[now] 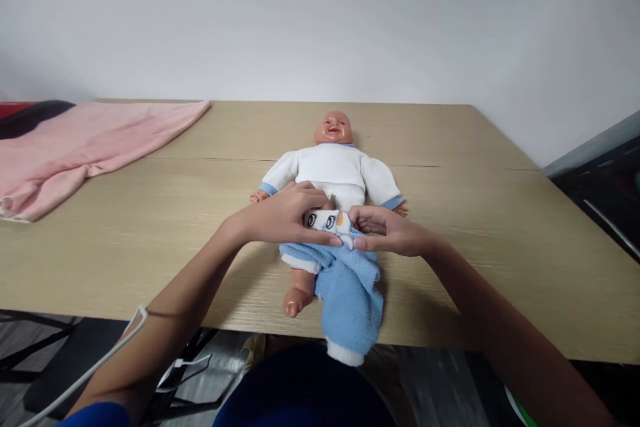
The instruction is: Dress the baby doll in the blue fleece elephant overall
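A baby doll [331, 163] in a white top with blue cuffs lies on its back, head toward the wall. Blue fuzzy pants [350, 300] with white cuffs cover its lower body. One bare foot pokes out of the left pant leg; no foot shows at the other cuff, which hangs over the table's front edge. My left hand [287, 213] grips the pants' waist beside an embroidered white patch with eyes. On the patch's other side, my right hand [393, 230] pinches the waistband between thumb and curled fingers.
A pink cloth [95, 140] is spread over the table's left side, with a red and black item [30, 113] behind it. The wooden table [500, 247] backs onto a white wall. A white cable [105, 360] runs by my left forearm. Black objects [600, 193] stand beyond the right edge.
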`<state>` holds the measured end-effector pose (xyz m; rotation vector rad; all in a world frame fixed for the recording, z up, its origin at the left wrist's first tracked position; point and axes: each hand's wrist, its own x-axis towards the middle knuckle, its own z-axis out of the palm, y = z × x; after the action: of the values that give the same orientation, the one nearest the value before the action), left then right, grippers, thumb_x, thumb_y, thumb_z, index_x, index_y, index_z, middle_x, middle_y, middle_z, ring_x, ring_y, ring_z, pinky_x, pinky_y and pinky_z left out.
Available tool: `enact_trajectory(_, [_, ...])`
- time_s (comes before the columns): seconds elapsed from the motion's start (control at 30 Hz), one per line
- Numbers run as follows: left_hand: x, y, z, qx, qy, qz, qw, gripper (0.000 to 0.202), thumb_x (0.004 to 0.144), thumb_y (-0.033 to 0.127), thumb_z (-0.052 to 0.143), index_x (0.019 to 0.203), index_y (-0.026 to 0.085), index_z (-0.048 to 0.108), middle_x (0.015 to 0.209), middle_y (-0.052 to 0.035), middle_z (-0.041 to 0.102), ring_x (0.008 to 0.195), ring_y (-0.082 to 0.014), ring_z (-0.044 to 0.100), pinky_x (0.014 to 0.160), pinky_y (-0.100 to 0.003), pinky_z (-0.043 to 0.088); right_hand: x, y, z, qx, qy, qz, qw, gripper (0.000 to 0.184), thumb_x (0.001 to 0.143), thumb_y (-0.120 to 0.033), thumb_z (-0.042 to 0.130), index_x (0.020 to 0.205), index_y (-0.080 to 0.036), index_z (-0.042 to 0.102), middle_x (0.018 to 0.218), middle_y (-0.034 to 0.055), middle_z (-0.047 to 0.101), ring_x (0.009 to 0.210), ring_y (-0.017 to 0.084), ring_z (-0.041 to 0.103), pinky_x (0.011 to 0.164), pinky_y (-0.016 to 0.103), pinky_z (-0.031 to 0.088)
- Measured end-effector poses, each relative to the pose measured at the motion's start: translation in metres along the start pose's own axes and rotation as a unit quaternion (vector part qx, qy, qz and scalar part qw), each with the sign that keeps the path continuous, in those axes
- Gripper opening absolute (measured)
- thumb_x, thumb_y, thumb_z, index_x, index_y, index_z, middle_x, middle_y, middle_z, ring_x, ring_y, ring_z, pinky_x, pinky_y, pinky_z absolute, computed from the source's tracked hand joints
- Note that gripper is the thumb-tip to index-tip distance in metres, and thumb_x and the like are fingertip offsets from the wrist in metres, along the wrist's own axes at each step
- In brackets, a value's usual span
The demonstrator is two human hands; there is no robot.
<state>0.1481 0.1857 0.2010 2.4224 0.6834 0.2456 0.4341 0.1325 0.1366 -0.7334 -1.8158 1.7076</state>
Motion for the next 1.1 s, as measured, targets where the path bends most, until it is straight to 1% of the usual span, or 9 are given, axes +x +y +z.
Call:
enact_trajectory(0.17, [0.043,-0.004,-0.012,-0.129,-0.167,-0.010,0.978,0.052,0.087,0.061,0.092,0.095,0.022,0.059,0.074,0.0065,0.051,0.067,-0.0145,0.047,0.061,-0.030,0.032,-0.012,0.003,-0.007,-0.038,0.003,0.000,0.999,0.037,0.106,-0.050,0.081,0.098,-0.020,0.063,0.096,-0.0014,0.055,0.089,0.015,0.052,0.078,0.028,0.042])
enact_trajectory(0.3, [0.060,-0.012,-0.007,-0.230,-0.240,0.014,0.943,0.052,0.084,0.053,0.097,0.114,0.021,0.069,0.088,0.0022,0.067,0.078,-0.0171,0.061,0.067,-0.028,0.046,-0.020,0.000,-0.008,0.021,0.022,-0.030,0.999,0.036,0.108,-0.049,0.079,0.097,-0.021,0.058,0.093,-0.0027,0.056,0.084,0.013,0.052,0.075,0.026,0.043])
enact_trajectory(0.43, [0.065,-0.020,0.003,-0.281,-0.306,0.057,0.908,0.036,0.092,0.049,0.094,0.108,0.021,0.077,0.096,-0.0012,0.075,0.088,-0.0189,0.068,0.079,-0.027,0.054,-0.024,-0.002,-0.008,0.084,0.085,-0.037,0.992,0.031,0.109,-0.043,0.079,0.103,-0.025,0.056,0.084,-0.0070,0.055,0.070,0.010,0.048,0.062,0.022,0.040])
enact_trajectory(0.67, [0.066,-0.031,0.008,-0.298,-0.197,0.082,0.930,0.030,0.106,0.050,0.079,0.108,0.021,0.074,0.102,0.0000,0.071,0.098,-0.0173,0.065,0.092,-0.026,0.051,-0.027,-0.004,-0.007,0.036,-0.012,0.046,0.998,0.038,0.100,-0.052,0.089,0.103,-0.018,0.072,0.087,-0.0037,0.060,0.079,0.012,0.054,0.071,0.023,0.044])
enact_trajectory(0.83, [0.065,-0.031,0.009,-0.354,-0.143,0.074,0.921,0.032,0.109,0.051,0.074,0.106,0.019,0.072,0.098,-0.0008,0.071,0.093,-0.0175,0.065,0.088,-0.028,0.052,-0.028,-0.004,-0.002,0.048,-0.007,-0.007,0.999,0.031,0.096,-0.041,0.094,0.089,-0.020,0.073,0.079,-0.0058,0.059,0.075,0.012,0.054,0.075,0.024,0.047])
enact_trajectory(0.9, [0.065,-0.032,0.012,-0.375,-0.121,0.079,0.916,0.032,0.109,0.051,0.074,0.111,0.019,0.073,0.103,-0.0029,0.074,0.096,-0.0183,0.068,0.092,-0.030,0.054,-0.028,-0.005,0.000,0.050,0.041,-0.017,0.998,0.032,0.093,-0.041,0.097,0.104,-0.022,0.074,0.098,-0.0025,0.069,0.094,0.015,0.065,0.095,0.029,0.054])
enact_trajectory(0.97, [0.065,-0.032,0.015,-0.385,-0.095,0.077,0.915,0.033,0.108,0.051,0.076,0.116,0.019,0.074,0.109,-0.0053,0.077,0.101,-0.0196,0.070,0.096,-0.032,0.055,-0.027,-0.004,0.002,0.061,0.091,0.008,0.994,0.059,0.088,-0.042,0.101,0.135,-0.027,0.070,0.125,0.0025,0.071,0.115,0.020,0.069,0.108,0.034,0.055])
enact_trajectory(1.03, [0.065,-0.030,0.016,-0.379,-0.067,0.071,0.920,0.035,0.106,0.052,0.078,0.114,0.019,0.074,0.106,-0.0049,0.076,0.098,-0.0188,0.069,0.094,-0.032,0.055,-0.025,-0.004,0.005,0.075,0.115,0.042,0.990,0.091,0.083,-0.041,0.104,0.160,-0.031,0.056,0.145,0.0068,0.068,0.130,0.023,0.068,0.110,0.035,0.058])
enact_trajectory(1.1, [0.066,-0.028,0.016,-0.364,-0.044,0.069,0.928,0.036,0.104,0.053,0.080,0.110,0.019,0.075,0.098,-0.0023,0.073,0.090,-0.0164,0.064,0.088,-0.029,0.054,-0.024,-0.003,0.007,0.086,0.114,0.056,0.988,0.100,0.080,-0.042,0.105,0.164,-0.031,0.053,0.147,0.0080,0.069,0.131,0.025,0.068,0.108,0.034,0.060])
